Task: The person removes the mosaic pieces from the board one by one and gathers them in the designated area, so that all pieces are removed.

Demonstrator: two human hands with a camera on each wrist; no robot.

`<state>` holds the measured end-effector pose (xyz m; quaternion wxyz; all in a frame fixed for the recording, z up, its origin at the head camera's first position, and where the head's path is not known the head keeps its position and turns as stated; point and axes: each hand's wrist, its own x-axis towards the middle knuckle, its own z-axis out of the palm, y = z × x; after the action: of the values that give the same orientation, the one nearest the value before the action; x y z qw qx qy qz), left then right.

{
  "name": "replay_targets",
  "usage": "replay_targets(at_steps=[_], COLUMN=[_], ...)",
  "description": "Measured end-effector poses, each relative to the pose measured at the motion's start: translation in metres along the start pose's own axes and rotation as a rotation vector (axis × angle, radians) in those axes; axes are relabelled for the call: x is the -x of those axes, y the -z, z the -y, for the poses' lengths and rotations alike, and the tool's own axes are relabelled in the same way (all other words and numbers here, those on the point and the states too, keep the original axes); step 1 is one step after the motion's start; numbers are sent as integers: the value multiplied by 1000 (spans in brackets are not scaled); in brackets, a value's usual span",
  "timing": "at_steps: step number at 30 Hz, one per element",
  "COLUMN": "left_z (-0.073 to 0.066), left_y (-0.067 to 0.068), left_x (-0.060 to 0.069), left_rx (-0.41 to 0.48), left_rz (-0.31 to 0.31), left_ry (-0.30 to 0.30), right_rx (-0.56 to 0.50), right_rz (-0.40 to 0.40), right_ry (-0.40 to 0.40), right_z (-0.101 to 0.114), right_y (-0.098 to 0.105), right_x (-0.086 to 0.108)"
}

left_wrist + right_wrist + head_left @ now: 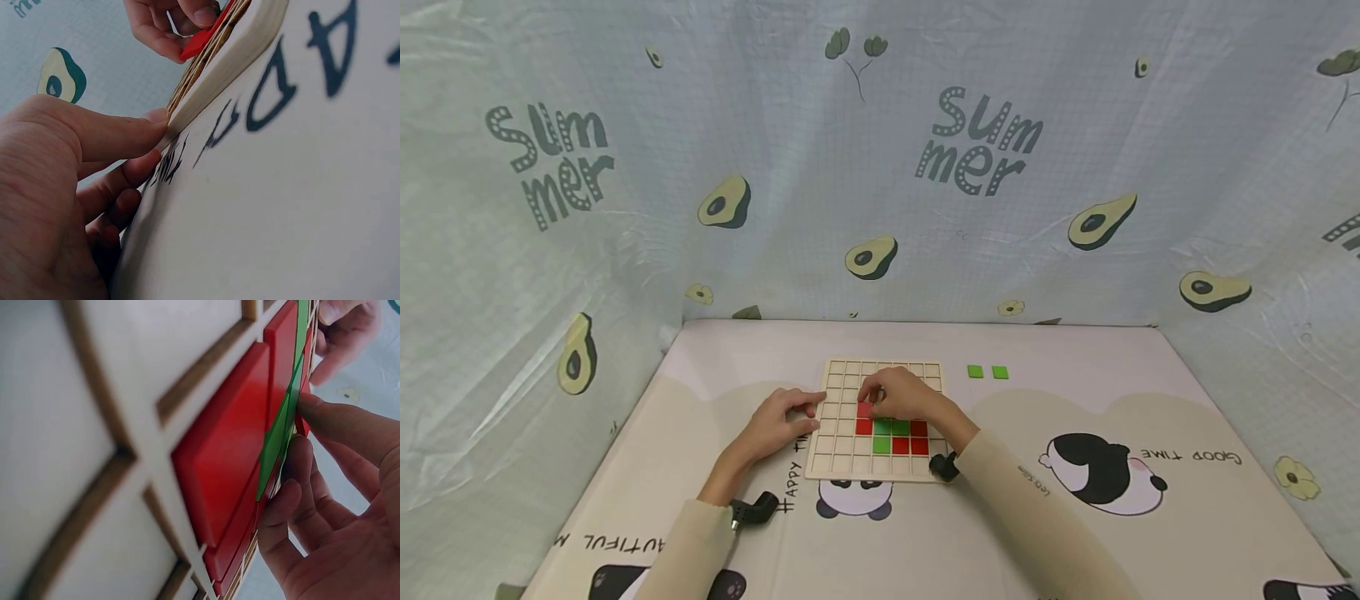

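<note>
A pale wooden grid board holds red tiles and green tiles in its squares. My left hand touches the board's left edge with spread thumb and forefinger; in the left wrist view, the hand has its thumb tip against the pale edge. Over the middle of the board, my right hand pinches a red tile, seen also as a red piece in the left wrist view. In the right wrist view, the right hand's thumb and fingers are close to the board's surface.
Two loose green tiles lie on the table to the right of the board's far corner. A printed cloth with pandas and lettering covers the table. Behind and at both sides hangs a patterned curtain.
</note>
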<state>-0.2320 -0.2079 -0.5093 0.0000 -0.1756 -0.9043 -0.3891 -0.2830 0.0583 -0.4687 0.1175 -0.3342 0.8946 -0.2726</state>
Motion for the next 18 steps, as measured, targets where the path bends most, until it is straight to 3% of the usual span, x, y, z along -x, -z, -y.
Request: replay_targets(at_steps=[18], left_z=[-2], left_y=[1], left_x=[1], left_rx=[9], left_rz=[2], left_ry=[7], right_rx=[-71], right_rz=[-9], right_ry=[-4], right_z=[-2], right_y=[0], right_x=[1])
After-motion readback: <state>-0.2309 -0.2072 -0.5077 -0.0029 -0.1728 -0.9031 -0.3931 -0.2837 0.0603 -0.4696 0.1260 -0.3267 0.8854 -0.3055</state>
